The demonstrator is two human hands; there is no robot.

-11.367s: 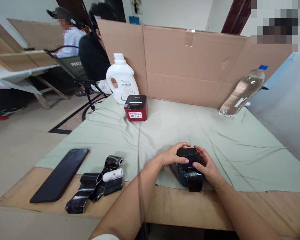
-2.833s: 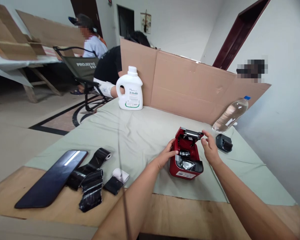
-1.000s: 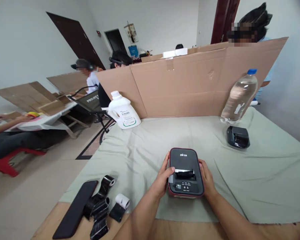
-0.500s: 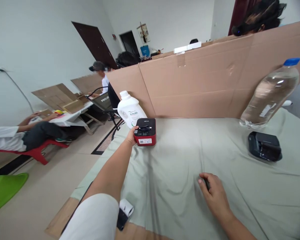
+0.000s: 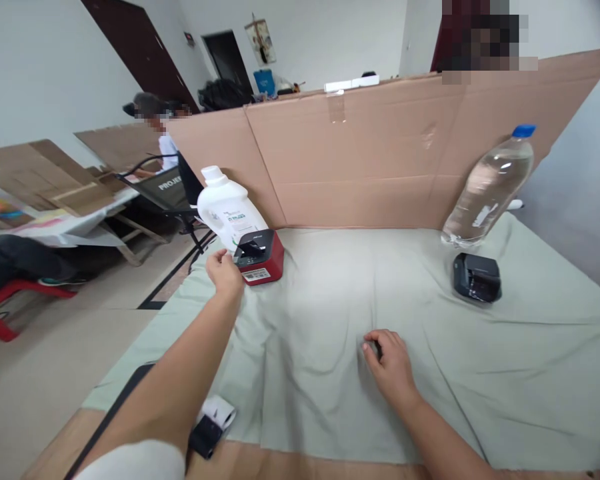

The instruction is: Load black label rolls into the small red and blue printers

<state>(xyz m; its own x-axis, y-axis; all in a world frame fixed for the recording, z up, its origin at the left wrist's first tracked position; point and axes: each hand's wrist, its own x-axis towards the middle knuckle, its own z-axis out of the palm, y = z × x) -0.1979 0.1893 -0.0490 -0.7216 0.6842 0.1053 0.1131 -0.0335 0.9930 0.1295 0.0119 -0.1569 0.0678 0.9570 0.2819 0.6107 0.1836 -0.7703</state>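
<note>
My left hand (image 5: 223,270) is at the left front corner of a box-shaped red and black device (image 5: 267,260). Its fingers are loosely bent and do not appear to grip the device; whether they still touch it I cannot tell. On the device's black top lies a dark bundle, and a white label is on its front. Directly behind it stands a white jug (image 5: 227,207), partly hidden by the device. My right hand (image 5: 393,363) rests loosely curled on the green cloth (image 5: 325,313), thumb apart from the fingers, with a dark gap between that seems to be shadow.
A large clear bottle (image 5: 490,193) with a blue cap leans at the back right, before a cardboard screen (image 5: 350,160). Nearer lies a small black device (image 5: 477,277). A white roll (image 5: 220,410) and a black object (image 5: 205,437) lie by my left forearm. Other people sit beyond.
The view has shifted to the right. The red and black device has turned so its right side shows, and my left hand has come off its left side. My right hand stays on the cloth.
</note>
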